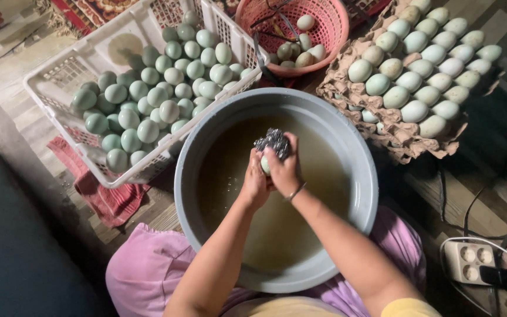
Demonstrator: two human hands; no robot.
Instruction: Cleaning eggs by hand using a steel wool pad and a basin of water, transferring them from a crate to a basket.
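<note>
- Down at floor level, wooden boards show between the things, with a patterned rug (pixel 92 10) at the top edge and a red cloth (pixel 108 199) lying under the corner of a white plastic crate (pixel 60 73).
- That crate is heaped with pale green eggs (pixel 148 94); beside it stands a pink basket (pixel 335 26) with a few more, and to the right a stack of cardboard trays (pixel 394 132) carries neat rows of them.
- A white power strip (pixel 469 263) with dark cords lies at the lower right.
- Between the person's knees, which are covered in pink fabric, sits a grey basin (pixel 359 158) of cloudy brownish water.
- One egg (pixel 265 164) is held above the water near the middle of the basin. Only a sliver of it shows between the palms, so which way its long axis runs cannot be told.
- A steel scourer (pixel 272 142) sits on top of that egg, sticking out past the fingertips toward the far rim.
- Left hand (pixel 254 183): curled closed around the egg from the left side, wrist bent, forearm coming up from the lower left.
- Right hand (pixel 284 167): fingers folded over the scourer, pressing it against the egg; a thin bangle (pixel 296 191) rings the wrist, and the forearm runs in from the lower right.
</note>
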